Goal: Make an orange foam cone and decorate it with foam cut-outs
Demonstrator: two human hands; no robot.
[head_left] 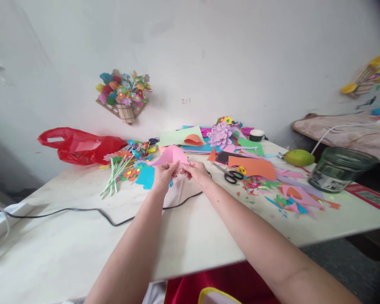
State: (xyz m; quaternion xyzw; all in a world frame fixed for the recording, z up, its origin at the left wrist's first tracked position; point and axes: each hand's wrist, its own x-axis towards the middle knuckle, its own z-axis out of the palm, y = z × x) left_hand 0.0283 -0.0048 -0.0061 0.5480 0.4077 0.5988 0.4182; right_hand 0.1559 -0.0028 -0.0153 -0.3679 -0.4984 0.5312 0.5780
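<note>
A pink sheet of craft paper or foam [172,155], bent along its middle, is held up over the table in both hands. My left hand [166,174] pinches its near edge between thumb and fingers. Close beside it, my right hand [194,172] grips the same edge from the right. The fingertips nearly meet, and part of the sheet is hidden behind them. A blue piece [145,177] lies just left of my left hand. Black-handled scissors [232,175] rest to the right of my right hand, beside an orange sheet [255,167].
Paper flowers with pale green stems [115,173] and a red plastic bag [82,145] lie left. A black cord [104,215] crosses the table [202,236]. Colourful scraps [291,200], a green fruit-like object [299,157] and a glass jar [338,171] are right. A purple flower [221,136] sits behind.
</note>
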